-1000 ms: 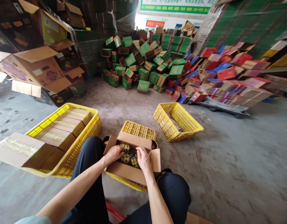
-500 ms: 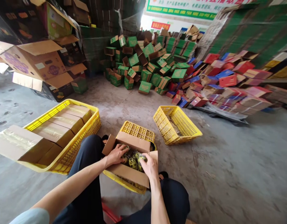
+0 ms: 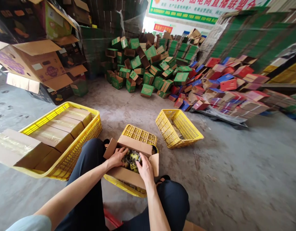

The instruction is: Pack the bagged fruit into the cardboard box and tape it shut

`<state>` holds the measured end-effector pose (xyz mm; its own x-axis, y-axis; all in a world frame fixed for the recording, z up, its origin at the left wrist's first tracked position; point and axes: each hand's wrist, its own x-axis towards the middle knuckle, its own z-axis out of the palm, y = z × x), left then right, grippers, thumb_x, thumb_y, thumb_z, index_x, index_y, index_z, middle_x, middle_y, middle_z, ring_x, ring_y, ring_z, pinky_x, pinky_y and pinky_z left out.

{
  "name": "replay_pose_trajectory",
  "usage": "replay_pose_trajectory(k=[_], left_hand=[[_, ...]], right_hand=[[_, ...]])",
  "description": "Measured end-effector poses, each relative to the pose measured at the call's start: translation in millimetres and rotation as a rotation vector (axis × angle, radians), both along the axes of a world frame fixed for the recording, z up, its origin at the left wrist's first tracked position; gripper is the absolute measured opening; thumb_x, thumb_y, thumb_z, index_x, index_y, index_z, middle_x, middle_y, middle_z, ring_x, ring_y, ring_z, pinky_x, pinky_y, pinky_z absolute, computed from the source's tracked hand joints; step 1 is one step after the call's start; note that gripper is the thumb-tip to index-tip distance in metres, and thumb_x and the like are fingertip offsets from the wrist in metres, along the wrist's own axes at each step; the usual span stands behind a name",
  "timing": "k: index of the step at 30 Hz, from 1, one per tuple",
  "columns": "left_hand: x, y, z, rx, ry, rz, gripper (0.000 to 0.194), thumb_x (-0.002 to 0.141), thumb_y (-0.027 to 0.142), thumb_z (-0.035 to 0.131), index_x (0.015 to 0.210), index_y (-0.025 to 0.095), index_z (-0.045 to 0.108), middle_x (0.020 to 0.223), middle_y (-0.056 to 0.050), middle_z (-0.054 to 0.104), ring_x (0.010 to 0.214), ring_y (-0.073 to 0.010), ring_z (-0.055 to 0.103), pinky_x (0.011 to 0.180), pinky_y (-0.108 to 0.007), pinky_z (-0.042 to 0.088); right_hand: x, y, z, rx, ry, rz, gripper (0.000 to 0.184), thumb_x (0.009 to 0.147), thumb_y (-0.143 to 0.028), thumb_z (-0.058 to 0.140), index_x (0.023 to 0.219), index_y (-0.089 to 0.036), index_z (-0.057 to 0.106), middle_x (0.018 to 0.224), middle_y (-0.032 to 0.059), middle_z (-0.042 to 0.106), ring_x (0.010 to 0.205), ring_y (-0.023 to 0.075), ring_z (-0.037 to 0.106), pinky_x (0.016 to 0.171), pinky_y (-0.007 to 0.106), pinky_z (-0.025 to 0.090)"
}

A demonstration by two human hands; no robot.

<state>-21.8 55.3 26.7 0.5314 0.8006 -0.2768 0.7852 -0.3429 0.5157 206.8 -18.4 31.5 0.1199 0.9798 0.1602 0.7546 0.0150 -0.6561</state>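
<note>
An open cardboard box stands between my knees, its flaps folded outward. Inside lie several yellow-green fruits with dark spots, wrapped in shiny clear plastic. My left hand reaches into the box's left side, its outstretched fingers resting on the fruits. On the other side, my right hand lies against the fruits with its thumb apart from extended fingers. The bottom of the box is hidden. Under it is an upturned yellow crate.
A long yellow crate with taped cardboard boxes stands on the left. Another yellow crate sits ahead to the right. Piles of green boxes and red and blue boxes lie farther back; large open cartons stack up at left.
My right hand has moved left and flattened from around a fruit to lie along the fruits. The left hand still rests on them. The view has shifted slightly to the right.
</note>
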Motion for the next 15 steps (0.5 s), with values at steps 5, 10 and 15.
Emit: replay_pose_trajectory(k=[5, 10, 15], left_hand=[[1.4, -4.9, 3.8, 0.011, -0.019, -0.011, 0.106, 0.065, 0.022, 0.082, 0.161, 0.025, 0.037, 0.171, -0.018, 0.030, 0.146, -0.0445, 0.039, 0.117, -0.053, 0.036], [-0.4, -6.8, 7.0, 0.080, -0.025, 0.037, 0.093, 0.067, 0.015, 0.078, 0.154, 0.025, 0.047, 0.162, -0.016, 0.038, 0.143, -0.0391, 0.042, 0.117, -0.048, 0.038], [-4.0, -7.9, 13.8, 0.125, -0.011, 0.083, 0.071, 0.074, 0.011, 0.069, 0.143, 0.024, 0.055, 0.144, -0.013, 0.050, 0.129, -0.0330, 0.051, 0.107, -0.042, 0.047]], right_hand=[[-1.0, 6.2, -3.4, -0.084, -0.007, -0.040, 0.039, 0.081, -0.018, 0.066, 0.119, -0.022, 0.075, 0.118, 0.0158, 0.078, 0.115, 0.0356, 0.071, 0.108, 0.050, 0.051], [-7.4, 6.3, -0.5, -0.067, 0.082, -0.023, 0.035, 0.079, -0.019, 0.065, 0.113, -0.024, 0.072, 0.115, 0.0115, 0.078, 0.103, 0.0294, 0.075, 0.095, 0.042, 0.058], [-10.2, 4.2, 7.4, -0.071, 0.184, -0.042, 0.019, 0.075, -0.028, 0.070, 0.093, -0.027, 0.066, 0.082, 0.0021, 0.075, 0.076, 0.0260, 0.074, 0.073, 0.037, 0.059]])
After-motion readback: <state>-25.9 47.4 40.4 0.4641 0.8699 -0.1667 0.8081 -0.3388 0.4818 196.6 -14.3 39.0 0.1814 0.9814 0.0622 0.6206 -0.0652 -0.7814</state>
